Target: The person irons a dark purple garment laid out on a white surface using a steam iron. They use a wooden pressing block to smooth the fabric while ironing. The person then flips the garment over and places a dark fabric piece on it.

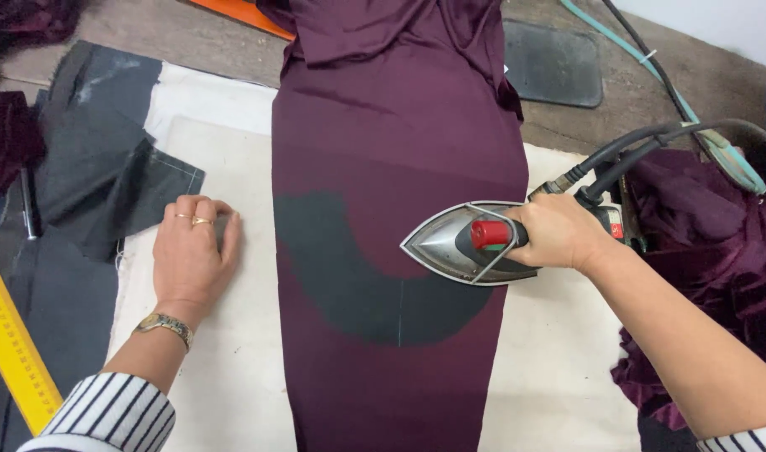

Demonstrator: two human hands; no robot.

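Gripping the iron (pixel 458 243), right hand (pixel 558 234) presses maroon fabric (pixel 399 125).

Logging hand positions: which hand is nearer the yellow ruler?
Left. The left hand lies flat on the cream cloth, right of the yellow ruler; the right hand grips the iron, far across.

The light is even and soft, with faint shadows. The picture is sharp; only a small glare shows on the iron (pixel 462 243).
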